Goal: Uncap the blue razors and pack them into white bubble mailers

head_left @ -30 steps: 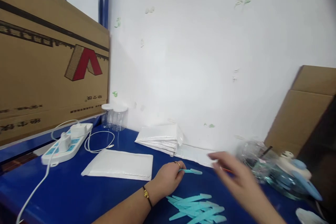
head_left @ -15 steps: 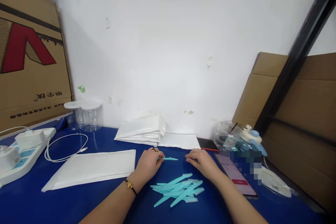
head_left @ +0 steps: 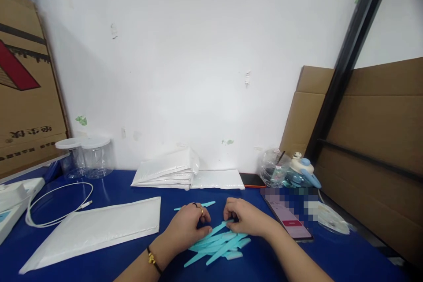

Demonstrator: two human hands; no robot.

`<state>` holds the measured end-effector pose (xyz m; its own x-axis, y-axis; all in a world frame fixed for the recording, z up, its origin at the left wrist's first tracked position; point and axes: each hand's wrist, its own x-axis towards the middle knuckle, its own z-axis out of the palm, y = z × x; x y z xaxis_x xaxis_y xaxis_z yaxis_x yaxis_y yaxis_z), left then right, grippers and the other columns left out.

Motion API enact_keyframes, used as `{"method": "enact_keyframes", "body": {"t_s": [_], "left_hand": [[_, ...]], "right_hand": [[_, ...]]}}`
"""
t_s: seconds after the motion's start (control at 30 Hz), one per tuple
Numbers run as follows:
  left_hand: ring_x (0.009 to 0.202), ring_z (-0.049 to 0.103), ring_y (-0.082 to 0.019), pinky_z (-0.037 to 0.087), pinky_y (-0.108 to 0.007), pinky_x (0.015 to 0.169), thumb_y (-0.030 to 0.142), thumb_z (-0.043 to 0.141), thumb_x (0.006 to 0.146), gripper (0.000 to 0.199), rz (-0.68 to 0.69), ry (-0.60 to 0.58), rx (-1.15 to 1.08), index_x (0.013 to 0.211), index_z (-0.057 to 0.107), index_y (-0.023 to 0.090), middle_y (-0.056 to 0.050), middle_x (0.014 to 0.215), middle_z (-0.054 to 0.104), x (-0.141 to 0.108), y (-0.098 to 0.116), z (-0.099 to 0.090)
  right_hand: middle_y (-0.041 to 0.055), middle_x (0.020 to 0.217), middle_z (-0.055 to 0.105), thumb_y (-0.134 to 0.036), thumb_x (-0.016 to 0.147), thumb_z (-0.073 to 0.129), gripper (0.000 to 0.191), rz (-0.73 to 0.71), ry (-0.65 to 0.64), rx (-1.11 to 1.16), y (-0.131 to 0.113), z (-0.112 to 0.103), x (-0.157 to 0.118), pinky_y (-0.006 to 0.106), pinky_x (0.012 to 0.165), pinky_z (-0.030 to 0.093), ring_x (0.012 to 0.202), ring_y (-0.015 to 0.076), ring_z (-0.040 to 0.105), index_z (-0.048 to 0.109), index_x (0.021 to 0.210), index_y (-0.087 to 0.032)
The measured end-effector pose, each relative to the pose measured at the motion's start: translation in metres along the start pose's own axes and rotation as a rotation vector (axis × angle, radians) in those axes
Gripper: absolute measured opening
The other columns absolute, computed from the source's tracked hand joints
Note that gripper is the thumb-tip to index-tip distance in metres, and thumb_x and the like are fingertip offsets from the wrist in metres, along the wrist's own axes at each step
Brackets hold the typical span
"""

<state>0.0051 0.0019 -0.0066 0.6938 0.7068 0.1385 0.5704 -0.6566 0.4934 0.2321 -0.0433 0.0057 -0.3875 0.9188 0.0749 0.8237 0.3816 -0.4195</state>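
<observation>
A pile of turquoise eyebrow razors (head_left: 216, 246) lies on the blue table in front of me. My left hand (head_left: 191, 224) is over the pile's left edge, fingers bent and the thumb apart from them, with nothing visible in its grasp. At the pile's far end, my right hand (head_left: 246, 217) pinches the tip of one razor (head_left: 218, 228) between thumb and fingers. Just beyond my left hand a single razor (head_left: 208, 204) lies on the table, its middle partly hidden by the knuckles.
A white padded envelope (head_left: 95, 231) lies at left, near a coiled white cable (head_left: 59, 220). More envelopes (head_left: 165, 167) are stacked by the wall. Lidded clear jars (head_left: 97, 158) stand back left; a phone (head_left: 291, 220) lies right of my right arm.
Both hands have come back toward the pile. My left hand has let go of the single razor, which stays on the table; my right hand has taken hold of one in the pile.
</observation>
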Motion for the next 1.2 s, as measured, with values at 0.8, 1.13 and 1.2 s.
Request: {"method": "enact_keyframes", "body": {"t_s": [0.8, 1.13, 1.2], "left_hand": [[0.086, 0.055, -0.017, 0.037, -0.026, 0.074, 0.033, 0.054, 0.078, 0.019, -0.111, 0.123, 0.093, 0.092, 0.063, 0.023, -0.001, 0.091, 0.062, 0.007, -0.012, -0.02], [0.063, 0.051, -0.011, 0.03, -0.02, 0.051, 0.036, 0.064, 0.067, 0.017, -0.007, -0.131, -0.066, 0.079, 0.063, 0.024, 0.005, 0.073, 0.06, -0.011, 0.016, -0.002], [0.061, 0.051, -0.011, 0.029, -0.02, 0.051, 0.035, 0.058, 0.073, 0.014, -0.024, -0.141, -0.083, 0.078, 0.063, 0.023, 0.005, 0.07, 0.061, -0.009, 0.013, 0.001]], "right_hand": [[0.0018, 0.079, 0.063, -0.022, 0.074, 0.062, 0.008, 0.101, 0.111, 0.13, 0.017, -0.025, -0.011, 0.02, 0.059, 0.04, 0.067, 0.0124, 0.055, 0.068, 0.077, -0.017], [-0.0027, 0.078, 0.054, -0.027, 0.064, 0.074, 0.017, -0.027, -0.143, 0.169, -0.002, -0.01, -0.009, 0.015, 0.052, 0.036, 0.064, 0.008, 0.049, 0.068, 0.077, -0.018], [-0.0033, 0.077, 0.053, -0.026, 0.064, 0.073, 0.016, -0.022, -0.147, 0.178, -0.002, -0.005, -0.007, 0.015, 0.051, 0.035, 0.062, 0.0074, 0.048, 0.066, 0.076, -0.017]]}}
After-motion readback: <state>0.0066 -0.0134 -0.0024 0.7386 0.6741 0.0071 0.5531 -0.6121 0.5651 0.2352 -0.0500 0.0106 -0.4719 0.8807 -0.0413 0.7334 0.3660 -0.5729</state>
